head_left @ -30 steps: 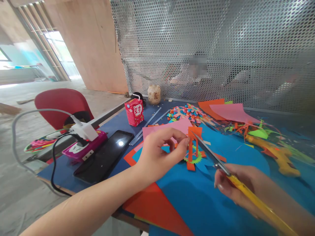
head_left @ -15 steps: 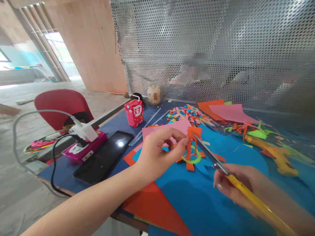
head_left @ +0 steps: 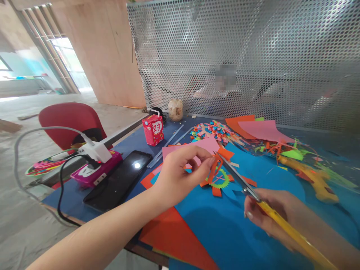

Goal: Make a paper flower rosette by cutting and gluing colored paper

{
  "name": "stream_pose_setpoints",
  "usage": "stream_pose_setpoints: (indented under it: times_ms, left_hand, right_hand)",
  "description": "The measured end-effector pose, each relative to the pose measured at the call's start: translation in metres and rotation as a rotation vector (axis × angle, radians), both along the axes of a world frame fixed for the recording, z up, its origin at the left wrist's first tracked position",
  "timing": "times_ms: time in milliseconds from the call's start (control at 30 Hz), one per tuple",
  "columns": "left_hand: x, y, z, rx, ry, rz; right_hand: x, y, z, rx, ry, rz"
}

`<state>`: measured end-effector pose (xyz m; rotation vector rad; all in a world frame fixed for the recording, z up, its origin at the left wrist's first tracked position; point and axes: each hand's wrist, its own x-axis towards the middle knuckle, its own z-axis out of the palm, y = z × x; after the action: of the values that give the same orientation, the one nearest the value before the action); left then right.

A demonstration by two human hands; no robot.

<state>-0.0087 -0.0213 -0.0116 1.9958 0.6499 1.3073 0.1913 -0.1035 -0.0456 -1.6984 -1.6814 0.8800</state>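
Note:
My left hand [head_left: 184, 172] pinches a thin orange paper strip [head_left: 216, 168] between thumb and forefinger. In my right hand [head_left: 274, 213] are scissors with yellow handles [head_left: 289, 227], their metal blades pointing up and left so that the tips meet the strip beside my left fingertips. Just beneath lies a green toothed paper ring [head_left: 225, 182] with orange pieces around it, on a large blue paper sheet [head_left: 208, 225]. A pink sheet [head_left: 204, 144] is partly hidden behind my left hand.
Left are a black phone [head_left: 118, 182], a purple power strip [head_left: 91, 174] with plugs and a red drink box [head_left: 153, 130]. A yellow glue gun [head_left: 312, 176] and paper scraps lie right. A paper-fringe pile [head_left: 213, 129], a jar [head_left: 176, 110] and a perforated metal panel [head_left: 239, 41] stand behind.
The orange strip at my left fingertips has turned from upright to slanted, its wide upper end swinging right. Both hands and the scissors stay almost where they were.

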Motion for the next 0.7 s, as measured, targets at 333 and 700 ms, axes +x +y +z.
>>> stream_pose_setpoints:
  times_ms: [333,700]
  left_hand:
    - [-0.001,0.0,-0.002,-0.087,-0.039,-0.083]
    - [0.0,0.001,-0.001,-0.185,-0.1,-0.097]
  right_hand:
    - [-0.003,0.0,0.003,-0.02,0.009,-0.015]
    - [-0.006,0.0,0.012,-0.154,0.046,-0.033]
